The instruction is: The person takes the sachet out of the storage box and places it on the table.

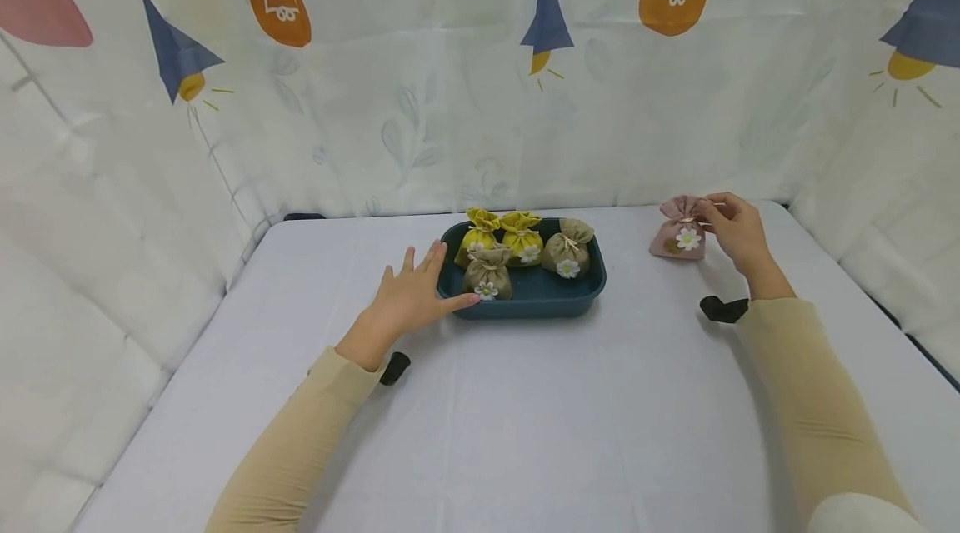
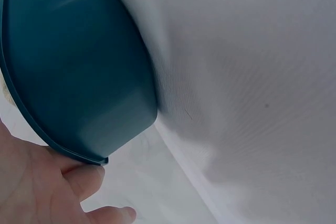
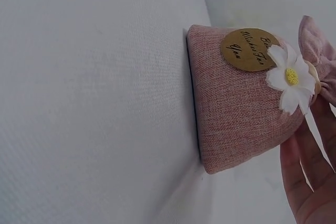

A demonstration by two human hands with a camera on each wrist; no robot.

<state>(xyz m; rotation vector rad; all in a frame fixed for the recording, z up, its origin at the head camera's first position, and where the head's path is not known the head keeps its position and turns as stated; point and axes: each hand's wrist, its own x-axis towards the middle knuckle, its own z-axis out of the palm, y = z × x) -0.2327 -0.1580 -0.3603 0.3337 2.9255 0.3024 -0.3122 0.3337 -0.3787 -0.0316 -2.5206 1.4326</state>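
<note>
A pink drawstring pouch (image 1: pixel 678 235) stands upright near the table's back right, bearing a white daisy (image 3: pixel 290 76) and a round brown tag (image 3: pixel 247 51). My right hand (image 1: pixel 738 233) pinches its gathered neck from the right. At the left end of a dark teal tray (image 1: pixel 525 310), my left hand (image 1: pixel 408 293) rests against the rim with fingers spread and thumb along the front corner. Inside the tray sit two yellow pouches (image 1: pixel 522 240) and two tan pouches (image 1: pixel 567 250), each with a white flower. In the left wrist view, fingers (image 2: pixel 84 182) touch the tray's rim.
White cloth covers the table (image 1: pixel 540 416). Behind it hangs a pale curtain (image 1: pixel 480 117) printed with lamps and bulbs. Black straps (image 1: pixel 723 310) show beneath both wrists. A stretch of tabletop separates tray and pink pouch.
</note>
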